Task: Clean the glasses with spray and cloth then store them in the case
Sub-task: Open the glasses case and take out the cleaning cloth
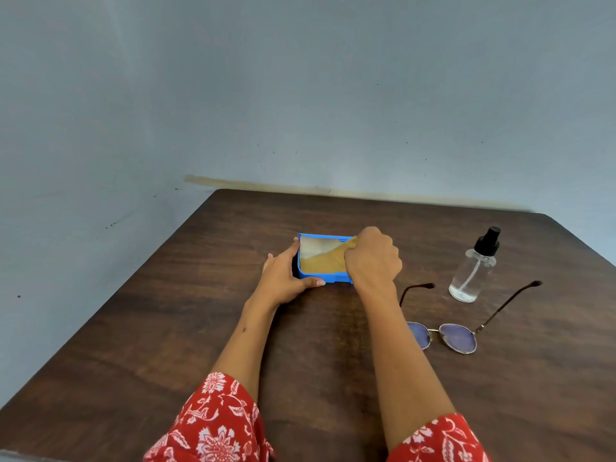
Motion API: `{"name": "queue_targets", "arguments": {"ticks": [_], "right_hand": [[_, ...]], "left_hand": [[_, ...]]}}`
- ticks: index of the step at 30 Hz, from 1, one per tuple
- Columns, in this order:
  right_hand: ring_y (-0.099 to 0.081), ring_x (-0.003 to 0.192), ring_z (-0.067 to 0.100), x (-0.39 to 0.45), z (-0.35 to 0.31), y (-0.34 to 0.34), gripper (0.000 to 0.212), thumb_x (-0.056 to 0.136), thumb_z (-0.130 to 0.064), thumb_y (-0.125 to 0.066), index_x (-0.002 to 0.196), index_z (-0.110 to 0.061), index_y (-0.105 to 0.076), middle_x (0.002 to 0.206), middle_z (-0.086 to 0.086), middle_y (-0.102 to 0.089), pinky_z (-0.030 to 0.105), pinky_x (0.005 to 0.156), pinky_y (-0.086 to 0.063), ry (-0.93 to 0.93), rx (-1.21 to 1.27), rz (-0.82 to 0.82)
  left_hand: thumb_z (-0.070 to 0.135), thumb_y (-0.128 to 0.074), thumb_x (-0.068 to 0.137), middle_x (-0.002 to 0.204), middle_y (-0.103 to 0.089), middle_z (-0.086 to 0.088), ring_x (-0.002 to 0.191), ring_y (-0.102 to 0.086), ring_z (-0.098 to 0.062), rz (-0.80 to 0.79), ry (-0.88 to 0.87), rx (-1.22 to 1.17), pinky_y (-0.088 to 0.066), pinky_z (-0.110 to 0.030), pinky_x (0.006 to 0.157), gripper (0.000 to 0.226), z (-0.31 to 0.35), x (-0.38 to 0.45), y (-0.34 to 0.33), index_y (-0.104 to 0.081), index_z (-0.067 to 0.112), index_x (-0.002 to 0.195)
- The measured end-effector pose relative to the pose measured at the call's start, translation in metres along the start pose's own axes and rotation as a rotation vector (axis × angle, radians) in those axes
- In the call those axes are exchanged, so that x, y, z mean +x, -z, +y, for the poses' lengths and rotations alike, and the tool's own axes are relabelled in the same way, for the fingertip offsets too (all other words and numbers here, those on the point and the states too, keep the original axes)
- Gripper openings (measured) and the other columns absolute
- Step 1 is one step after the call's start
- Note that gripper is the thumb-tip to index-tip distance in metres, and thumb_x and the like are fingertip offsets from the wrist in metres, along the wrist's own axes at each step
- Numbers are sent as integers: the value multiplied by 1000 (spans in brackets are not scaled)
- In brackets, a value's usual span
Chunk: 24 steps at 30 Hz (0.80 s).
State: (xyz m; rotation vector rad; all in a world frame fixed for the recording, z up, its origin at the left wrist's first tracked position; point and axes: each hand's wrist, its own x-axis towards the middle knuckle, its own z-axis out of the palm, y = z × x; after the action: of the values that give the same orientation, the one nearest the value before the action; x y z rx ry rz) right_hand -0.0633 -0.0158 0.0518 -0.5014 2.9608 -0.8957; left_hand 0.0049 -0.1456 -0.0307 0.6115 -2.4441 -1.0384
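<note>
A blue glasses case [325,277] lies open in the middle of the table, with a tan cloth [325,261] inside it. My left hand [283,276] grips the case's left end, thumb along its front wall. My right hand [373,258] pinches the cloth at the case's right end. The glasses [458,338], with bluish lenses and dark unfolded arms, lie on the table to the right of my right forearm. A clear spray bottle [473,271] with a black nozzle stands upright behind them.
The dark wooden table [166,328] stands against a grey-blue wall [300,95]. Its left edge runs diagonally at the left of the view. My red floral sleeves [213,425] show at the bottom.
</note>
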Motion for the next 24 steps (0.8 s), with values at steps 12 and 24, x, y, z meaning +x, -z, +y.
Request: {"name": "queue_targets", "arguments": {"ticks": [12,24], "right_hand": [[-54,81,28,-5,-22,53,12,87,-13,-59,94,-6,-64,88,10,-57,28,63,-39,204,134,57],[-68,76,24,-48,-5,145,14,77,-8,-69,91,-10,-69,86,10,-68,22,54,-48,427,173,-126]], "left_hand": [[34,-76,75,155,-24,-1,144,-16,-25,-27,41,20,-1,-43,118,97,7,-3,2,-15,19,149],[43,-72,58,156,-22,0,143,-19,-19,-82,93,-277,-20,-36,116,105,42,-33,42,-21,21,148]]}}
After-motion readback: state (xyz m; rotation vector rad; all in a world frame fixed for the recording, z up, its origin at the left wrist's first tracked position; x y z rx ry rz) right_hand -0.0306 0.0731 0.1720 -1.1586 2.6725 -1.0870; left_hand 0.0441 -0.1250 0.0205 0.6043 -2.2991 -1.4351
